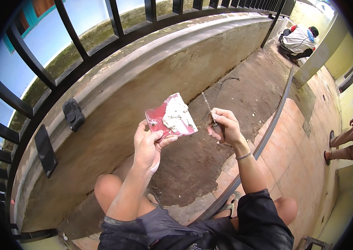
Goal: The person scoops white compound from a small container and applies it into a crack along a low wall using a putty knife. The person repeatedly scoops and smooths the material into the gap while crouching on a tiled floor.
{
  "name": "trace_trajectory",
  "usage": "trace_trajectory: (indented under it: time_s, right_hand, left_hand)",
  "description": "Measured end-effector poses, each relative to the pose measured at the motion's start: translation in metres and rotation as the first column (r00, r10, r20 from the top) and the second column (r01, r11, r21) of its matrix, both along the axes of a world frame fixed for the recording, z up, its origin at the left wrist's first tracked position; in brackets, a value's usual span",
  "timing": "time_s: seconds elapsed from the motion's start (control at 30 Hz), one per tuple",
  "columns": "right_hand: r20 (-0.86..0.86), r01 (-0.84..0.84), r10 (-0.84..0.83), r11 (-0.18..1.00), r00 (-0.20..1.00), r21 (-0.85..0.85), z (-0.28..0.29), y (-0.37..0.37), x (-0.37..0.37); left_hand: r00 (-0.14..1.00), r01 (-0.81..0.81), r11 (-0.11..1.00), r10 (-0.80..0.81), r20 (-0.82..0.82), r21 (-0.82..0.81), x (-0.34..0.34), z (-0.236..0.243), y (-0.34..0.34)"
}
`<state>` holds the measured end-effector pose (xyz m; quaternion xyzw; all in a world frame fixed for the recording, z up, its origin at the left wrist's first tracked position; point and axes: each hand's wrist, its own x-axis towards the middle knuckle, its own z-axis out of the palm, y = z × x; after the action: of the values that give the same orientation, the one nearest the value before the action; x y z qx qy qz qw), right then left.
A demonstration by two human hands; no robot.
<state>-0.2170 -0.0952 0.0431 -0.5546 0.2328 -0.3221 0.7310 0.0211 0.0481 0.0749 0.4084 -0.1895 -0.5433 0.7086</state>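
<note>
My left hand [147, 141] grips the lower left edge of a red plastic spreader plate [155, 116], its thumb on top. White putty [175, 113] is heaped over the plate's middle and right side. Opposite it, my right hand [226, 125] is closed round the dark handle of a thin-bladed hand tool [206, 102]. The blade points up and slightly left, apart from the plate. It appears almost edge-on, so its exact shape is hard to make out. White smears mark my left hand and wrist.
A black metal railing [84, 56] tops the low plastered wall [114, 125] on the left. On its ledge lie a phone [45, 151] and a black device [73, 114]. A dark bar [264, 139] borders the soil strip. One person [299, 41] crouches far right; another's legs [347, 152] stand nearer.
</note>
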Motion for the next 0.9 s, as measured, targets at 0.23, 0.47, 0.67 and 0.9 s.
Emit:
trace_trajectory:
  time_s: [0.23, 0.47, 0.67, 0.9]
  right_hand:
    - [-0.210, -0.164, 0.141, 0.981, 0.968, -0.100, 0.002, 0.009, 0.009]
    - [-0.595, -0.122, -0.143, 0.916, 0.791, -0.382, 0.062, -0.014, -0.028]
    - [-0.809, -0.635, -0.167, 0.539, 0.564, -0.554, 0.127, -0.042, -0.011]
    - [-0.960, -0.859, -0.195, 0.436, 0.202, -0.269, 0.159, -0.044, 0.040]
  left_hand:
    - [0.998, -0.014, 1.000, 0.013, -0.056, -0.004, -0.006, 0.003, 0.002]
    - [0.993, -0.106, 0.994, 0.106, 0.057, 0.010, -0.008, -0.002, -0.006]
    - [0.996, -0.084, 0.996, 0.083, 0.034, 0.021, -0.020, -0.002, -0.015]
    - [0.999, -0.041, 0.999, 0.041, 0.023, 0.020, -0.023, -0.003, -0.019]
